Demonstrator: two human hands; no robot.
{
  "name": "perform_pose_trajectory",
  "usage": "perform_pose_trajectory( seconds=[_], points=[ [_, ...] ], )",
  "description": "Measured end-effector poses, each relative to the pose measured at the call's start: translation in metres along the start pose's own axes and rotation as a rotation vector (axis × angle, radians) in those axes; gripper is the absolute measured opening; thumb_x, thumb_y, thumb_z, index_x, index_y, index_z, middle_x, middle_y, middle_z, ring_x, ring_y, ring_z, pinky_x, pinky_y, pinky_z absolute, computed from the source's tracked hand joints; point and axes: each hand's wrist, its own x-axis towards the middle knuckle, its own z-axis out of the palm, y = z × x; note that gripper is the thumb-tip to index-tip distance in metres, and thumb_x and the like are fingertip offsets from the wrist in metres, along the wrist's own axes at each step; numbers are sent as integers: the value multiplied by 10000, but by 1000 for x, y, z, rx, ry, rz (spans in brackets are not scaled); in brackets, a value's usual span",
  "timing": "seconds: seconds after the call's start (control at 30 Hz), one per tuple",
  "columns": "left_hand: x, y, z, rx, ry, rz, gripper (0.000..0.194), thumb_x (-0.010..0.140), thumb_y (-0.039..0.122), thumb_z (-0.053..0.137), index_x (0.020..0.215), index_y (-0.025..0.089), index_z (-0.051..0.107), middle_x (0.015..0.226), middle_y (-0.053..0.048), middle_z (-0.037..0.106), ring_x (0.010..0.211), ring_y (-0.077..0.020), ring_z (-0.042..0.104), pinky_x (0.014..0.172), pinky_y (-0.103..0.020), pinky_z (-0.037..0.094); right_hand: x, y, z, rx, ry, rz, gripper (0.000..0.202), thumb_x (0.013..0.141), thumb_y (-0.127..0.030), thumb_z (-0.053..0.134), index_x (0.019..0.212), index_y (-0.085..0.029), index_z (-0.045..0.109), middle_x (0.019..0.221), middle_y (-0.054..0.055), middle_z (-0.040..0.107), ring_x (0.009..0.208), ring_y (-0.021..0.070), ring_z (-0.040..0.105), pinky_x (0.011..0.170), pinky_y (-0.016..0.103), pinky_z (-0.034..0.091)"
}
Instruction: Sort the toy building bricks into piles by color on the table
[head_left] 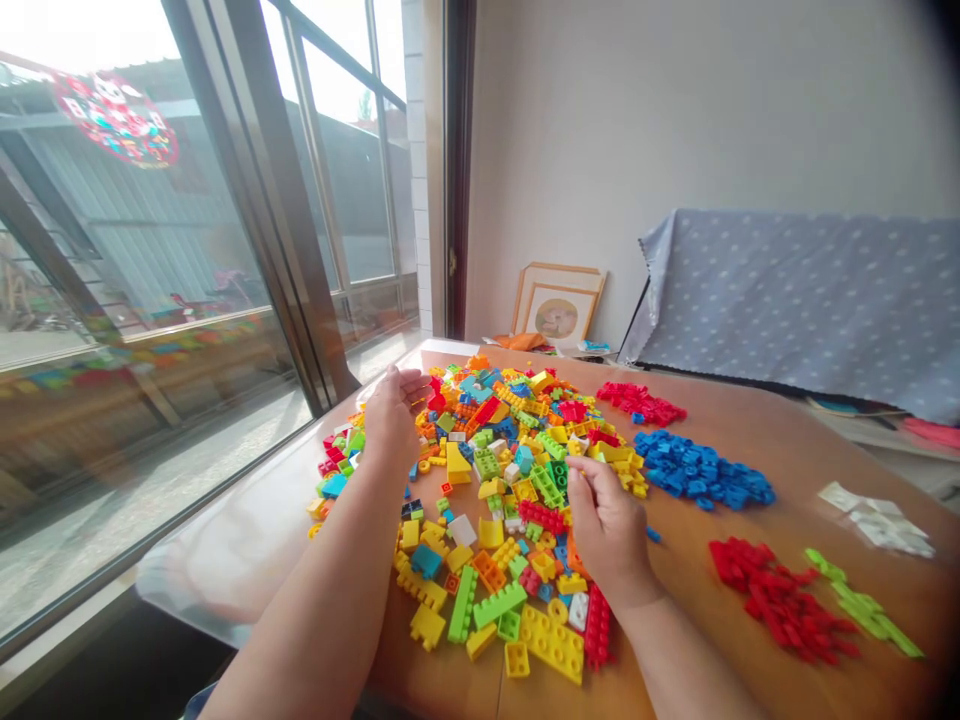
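A wide heap of mixed toy bricks in yellow, green, orange, red and blue covers the middle of the wooden table. My left hand reaches to the heap's far left side, its fingers stretched out beside red and orange bricks. Over the right side of the heap is my right hand, thumb and fingers closed together next to a dark green brick. What its fingers hold, if anything, is too small to make out.
Right of the heap lie a blue brick pile, two red piles, light green pieces and white pieces. Windows stand on the left. Behind the table are picture frames and a dotted cloth.
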Motion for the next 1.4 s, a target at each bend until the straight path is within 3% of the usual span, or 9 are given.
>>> perform_pose_trajectory(
  seconds=[0.3,0.63,0.9,1.1,1.23,1.4],
  points=[
    [14,9,10,-107,60,-103,354,914,476,551,796,171,686,821,-55,732,723,-158,662,686,-299,443,-1,-2,3,16,-46,18,292,996,-389,493,1127,-230,700,1015,64,785,910,243,740,806,348,553],
    [32,18,-17,-73,148,-144,348,907,497,533,800,191,663,833,-51,741,706,-150,663,686,-293,436,-2,-4,2,36,-62,16,300,992,-398,495,1117,-224,705,966,65,787,834,234,734,743,328,541],
    [38,46,-71,294,36,9,403,881,536,613,836,146,706,801,-107,741,706,-182,682,636,-273,434,-3,-2,1,34,-24,18,317,985,-434,510,1124,-231,710,958,60,784,836,242,732,754,342,540],
    [6,48,-114,520,-87,77,362,836,521,731,813,160,752,850,-107,757,781,-214,677,749,-294,463,-3,-4,3,51,-26,3,322,982,-431,505,1119,-232,717,998,71,786,875,255,735,762,352,547],
    [-15,38,-126,783,-223,164,274,827,489,741,788,220,778,907,-84,760,923,-277,661,896,-350,461,-3,-8,3,37,-39,6,313,983,-429,505,1100,-232,718,980,74,786,845,256,733,754,359,547],
    [-23,23,-121,885,-399,211,301,857,499,685,708,243,743,887,-79,730,948,-294,636,987,-405,445,-3,-8,4,40,-36,1,317,984,-434,498,1100,-236,717,976,75,787,856,262,734,757,367,551]
  ],
)
